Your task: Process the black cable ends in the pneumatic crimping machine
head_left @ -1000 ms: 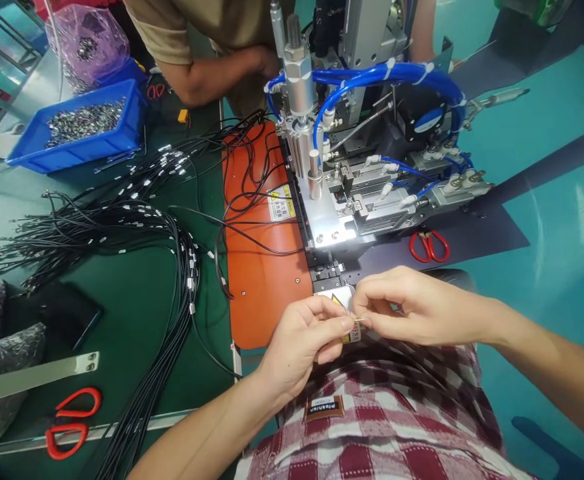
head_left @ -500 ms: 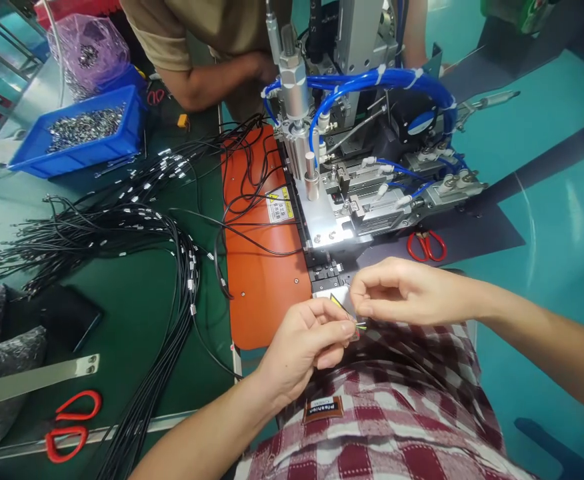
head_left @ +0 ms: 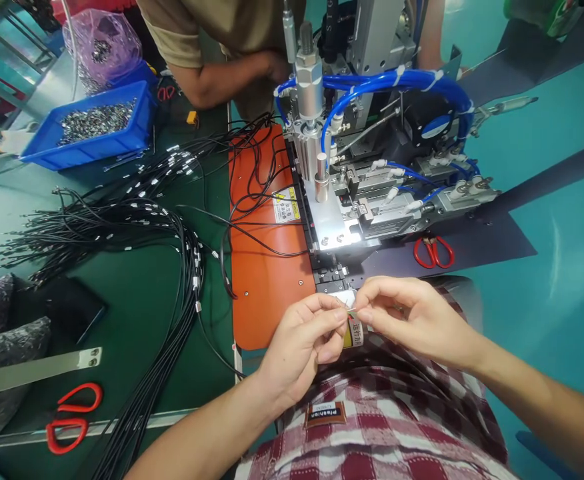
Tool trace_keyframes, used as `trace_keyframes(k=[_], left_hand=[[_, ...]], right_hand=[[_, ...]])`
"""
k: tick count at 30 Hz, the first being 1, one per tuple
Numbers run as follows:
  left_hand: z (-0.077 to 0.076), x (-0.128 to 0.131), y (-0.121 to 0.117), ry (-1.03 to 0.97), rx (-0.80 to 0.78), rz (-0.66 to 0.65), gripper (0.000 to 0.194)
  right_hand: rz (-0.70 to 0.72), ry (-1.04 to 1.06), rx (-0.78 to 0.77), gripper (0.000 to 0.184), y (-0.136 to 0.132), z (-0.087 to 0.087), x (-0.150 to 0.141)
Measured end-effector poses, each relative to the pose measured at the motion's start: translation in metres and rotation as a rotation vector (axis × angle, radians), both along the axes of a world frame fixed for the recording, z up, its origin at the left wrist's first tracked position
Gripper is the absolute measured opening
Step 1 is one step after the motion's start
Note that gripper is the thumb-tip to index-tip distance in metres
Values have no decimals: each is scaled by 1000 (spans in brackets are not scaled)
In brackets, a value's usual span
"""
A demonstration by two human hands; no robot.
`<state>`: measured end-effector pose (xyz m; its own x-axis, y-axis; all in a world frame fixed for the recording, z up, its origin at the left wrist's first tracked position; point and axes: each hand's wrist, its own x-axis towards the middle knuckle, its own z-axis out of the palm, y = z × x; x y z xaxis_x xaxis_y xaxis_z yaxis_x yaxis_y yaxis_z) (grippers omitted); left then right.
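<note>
My left hand [head_left: 317, 330] is closed in a pinch on thin coloured wires [head_left: 352, 311], whose ends stick out past the thumb. My right hand [head_left: 397, 310] meets it fingertip to fingertip, its thumb and forefinger pinched on the same wire ends. Both hands are above my lap, just in front of the machine's lower edge. A yellow and white warning label [head_left: 355, 333] shows just below the fingertips. Behind them stands a metal press machine [head_left: 327, 220] with blue air hoses [head_left: 397, 79]. How the wires run inside my left palm is hidden.
Black cables [head_left: 182, 247] with white tags lie across the green table and over an orange plate [head_left: 272, 293]. A blue bin [head_left: 92, 133] holds small metal parts. Red-handled scissors [head_left: 75, 417] lie at front left, another red-handled pair [head_left: 433, 252] at right. A person's forearm [head_left: 237, 77] rests opposite.
My right hand has moved down and left, closing its fingertips on the wire ends at my left hand. My left hand stays nearly in place. The view has shifted slightly.
</note>
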<state>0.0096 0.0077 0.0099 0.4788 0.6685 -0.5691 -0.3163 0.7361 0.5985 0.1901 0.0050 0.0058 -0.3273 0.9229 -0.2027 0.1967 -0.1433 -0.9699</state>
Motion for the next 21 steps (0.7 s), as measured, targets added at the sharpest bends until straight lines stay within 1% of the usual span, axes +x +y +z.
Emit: trace_keyframes(k=[3,7,9,15,19,21], left_hand=[[-1,-1,1,-57,-37,8,6],[-2,-2,1,-101,-70,-21,8],[-3,-3,1,-112,-78,-31,8],[-1,-2,3,-124,-88,-16,9],[-2,-3,2,-138,-89,-6,9],[-2,-3,2,-146,-89,5,9]], right_hand=[[-56,185,-201,21,-4,-5,-5],[-33,348,-332,28,-5,-10,-7],[-45,376,-353,29,-5,-12,-7],[-87,403,-351,26,-7,-16,-8],[-86,419,-359,26,-8,-15,-10],[-91,394,-346,27,-10,-13,-13]])
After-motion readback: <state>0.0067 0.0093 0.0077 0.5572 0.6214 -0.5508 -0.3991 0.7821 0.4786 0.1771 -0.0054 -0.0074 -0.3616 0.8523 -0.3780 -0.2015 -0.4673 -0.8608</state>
